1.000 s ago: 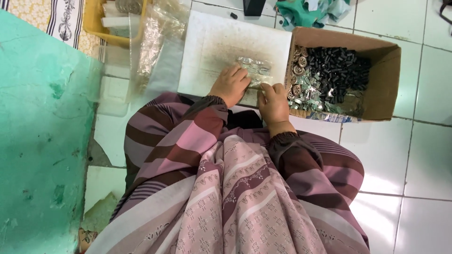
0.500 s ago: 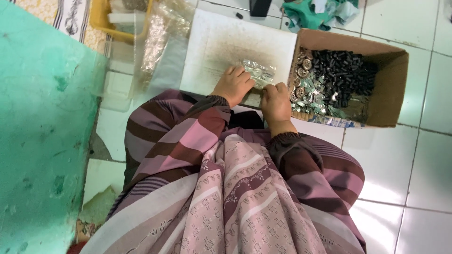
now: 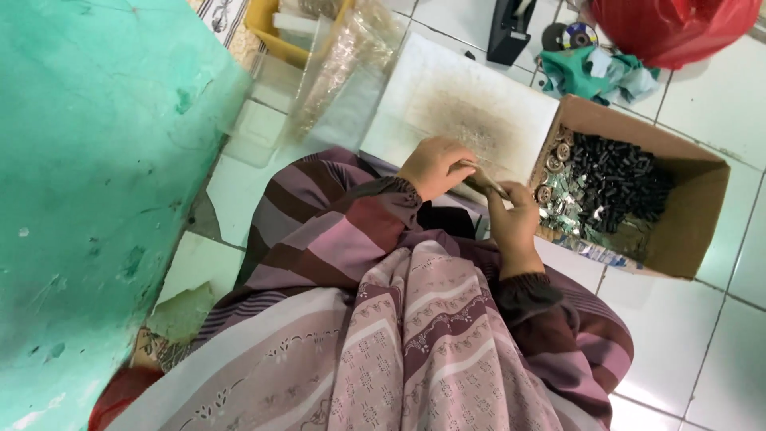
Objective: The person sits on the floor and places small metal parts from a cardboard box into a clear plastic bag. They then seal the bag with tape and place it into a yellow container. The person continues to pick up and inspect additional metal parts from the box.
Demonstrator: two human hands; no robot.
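Where both hands (image 3: 471, 187) meet — small packet (image 3: 487, 182) (pinched between) — beside cardboard box (image 3: 686, 231).

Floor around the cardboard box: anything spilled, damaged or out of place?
Nothing spilled: the small black parts stay inside the cardboard box. Two oddities: a floor tile by the green wall looks chipped and stained, and a teal cloth lies crumpled beside a disc. Both hands pinch one small item.

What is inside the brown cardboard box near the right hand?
The cardboard box holds many small black parts, some round metal pieces and shiny bits. Anything under this pile is hidden.
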